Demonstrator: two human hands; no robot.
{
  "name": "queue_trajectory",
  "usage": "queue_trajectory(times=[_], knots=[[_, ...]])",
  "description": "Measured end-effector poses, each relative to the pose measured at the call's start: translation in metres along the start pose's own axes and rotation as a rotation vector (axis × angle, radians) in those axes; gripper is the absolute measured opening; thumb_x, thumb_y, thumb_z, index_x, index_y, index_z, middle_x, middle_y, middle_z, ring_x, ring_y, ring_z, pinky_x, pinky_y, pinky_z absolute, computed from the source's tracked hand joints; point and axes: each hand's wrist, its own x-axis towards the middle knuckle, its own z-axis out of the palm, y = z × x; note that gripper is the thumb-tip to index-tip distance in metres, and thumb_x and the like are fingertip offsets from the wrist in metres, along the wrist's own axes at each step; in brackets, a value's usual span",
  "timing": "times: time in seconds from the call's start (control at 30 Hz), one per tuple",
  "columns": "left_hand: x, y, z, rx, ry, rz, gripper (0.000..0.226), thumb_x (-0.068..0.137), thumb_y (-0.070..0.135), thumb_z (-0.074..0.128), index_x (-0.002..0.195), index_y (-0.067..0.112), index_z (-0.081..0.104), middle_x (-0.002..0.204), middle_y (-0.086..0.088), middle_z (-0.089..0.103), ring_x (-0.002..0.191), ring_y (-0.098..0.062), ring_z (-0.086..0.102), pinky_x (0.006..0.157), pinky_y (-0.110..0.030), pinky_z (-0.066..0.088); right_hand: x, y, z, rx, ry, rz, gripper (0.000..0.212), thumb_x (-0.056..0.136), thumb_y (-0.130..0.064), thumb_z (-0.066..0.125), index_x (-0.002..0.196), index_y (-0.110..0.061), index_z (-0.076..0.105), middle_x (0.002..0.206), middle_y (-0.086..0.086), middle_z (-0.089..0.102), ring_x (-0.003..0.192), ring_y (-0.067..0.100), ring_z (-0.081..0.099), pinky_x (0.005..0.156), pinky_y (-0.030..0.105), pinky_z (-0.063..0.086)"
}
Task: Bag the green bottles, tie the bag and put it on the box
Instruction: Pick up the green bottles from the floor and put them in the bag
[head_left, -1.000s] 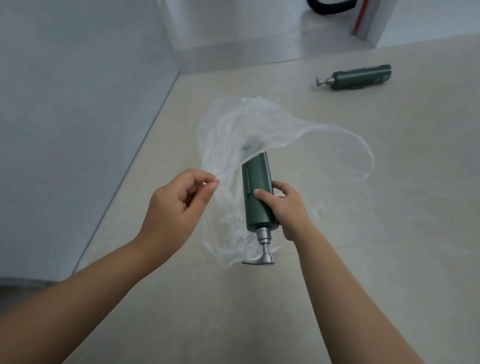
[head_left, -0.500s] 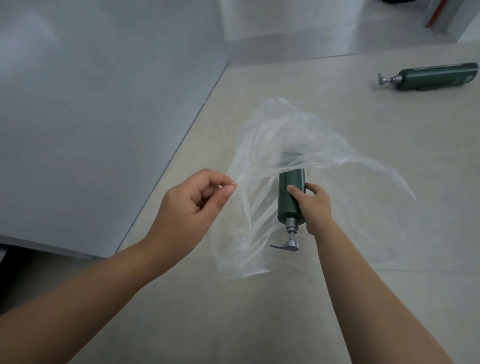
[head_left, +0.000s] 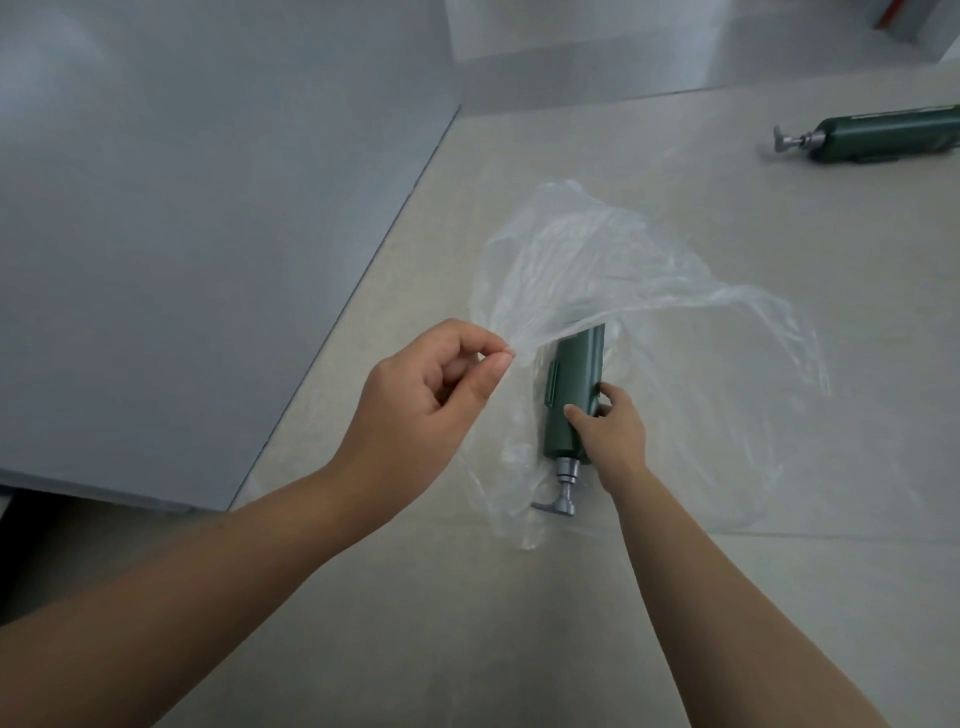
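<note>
at the left a grey box is sitting on the pale floor, and the left hand is pinching the edge of the clear bag between thumb and forefinger. the right hand is gripping a green bottle, fingers wrapped round it, its base under the bag's lifted rim and its pump pointing toward the person. at the far right a second green bottle is lying on its side, well apart from the bag.

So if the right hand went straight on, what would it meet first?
Probably the bag: the right hand points its bottle base-first into the film, though depth is unclear.
</note>
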Motion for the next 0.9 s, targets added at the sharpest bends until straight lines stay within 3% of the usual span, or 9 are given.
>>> queue_trajectory(times=[0.1,0.3,0.4,0.5,0.57,0.7,0.9], knots=[[-0.001,0.002,0.005,0.009,0.001,0.0,0.012,0.082,0.036,0.057,0.082,0.025,0.06,0.054,-0.014,0.043,0.052,-0.033,0.037,0.047,-0.034,0.033,-0.013,0.001,-0.002,-0.092,-0.006,-0.084,0.058,0.082,-0.019,0.063,0.135,-0.012,0.039,0.128,0.012,0.052,0.11,0.026,0.054,0.083,0.027,0.043],[-0.003,0.0,0.018,0.062,0.027,0.038,0.006,0.085,0.026,0.055,0.081,0.024,0.059,0.058,-0.017,0.046,0.052,-0.037,0.041,0.046,-0.039,0.036,-0.056,0.006,-0.016,-0.166,-0.031,-0.252,0.051,0.083,-0.021,0.062,0.13,-0.012,0.045,0.131,0.008,0.052,0.117,0.021,0.051,0.099,0.032,0.041],[-0.006,-0.003,0.025,0.082,0.022,0.043,0.006,0.086,0.024,0.056,0.081,0.025,0.059,0.057,-0.02,0.047,0.054,-0.039,0.042,0.046,-0.041,0.037,-0.078,0.008,-0.025,-0.123,-0.073,-0.312,0.042,0.083,-0.018,0.062,0.123,-0.013,0.052,0.121,0.005,0.06,0.106,0.016,0.057,0.09,0.025,0.045],[-0.008,-0.005,0.034,0.113,0.001,0.03,0.007,0.088,0.02,0.056,0.081,0.021,0.058,0.059,-0.027,0.046,0.052,-0.035,0.04,0.046,-0.038,0.036,-0.098,0.023,-0.034,-0.162,-0.142,-0.347,0.034,0.082,-0.017,0.062,0.115,-0.016,0.058,0.108,0.001,0.065,0.095,0.012,0.059,0.073,0.005,0.038],[-0.009,-0.007,0.041,0.122,-0.014,0.021,0.008,0.088,0.02,0.055,0.081,0.021,0.058,0.058,-0.026,0.045,0.051,-0.031,0.037,0.047,-0.036,0.034,-0.11,0.038,-0.04,-0.198,-0.166,-0.362,0.028,0.082,-0.019,0.061,0.11,-0.017,0.061,0.102,0.0,0.067,0.09,0.011,0.06,0.068,0.003,0.036],[-0.011,-0.007,0.051,0.14,-0.049,0.026,0.009,0.089,0.02,0.054,0.08,0.022,0.057,0.055,-0.02,0.042,0.049,-0.022,0.035,0.049,-0.033,0.034,-0.125,0.07,-0.055,-0.188,-0.177,-0.271,0.022,0.083,-0.019,0.062,0.105,-0.017,0.064,0.09,-0.006,0.066,0.084,0.006,0.059,0.066,0.008,0.039],[-0.012,-0.005,0.057,0.149,-0.052,0.031,0.01,0.089,0.019,0.054,0.08,0.017,0.057,0.057,-0.026,0.044,0.051,-0.027,0.035,0.05,-0.035,0.034,-0.126,0.092,-0.07,-0.052,-0.068,-0.073,0.026,0.082,-0.019,0.065,0.107,-0.014,0.063,0.087,-0.002,0.066,0.076,0.0,0.057,0.066,0.001,0.04]])
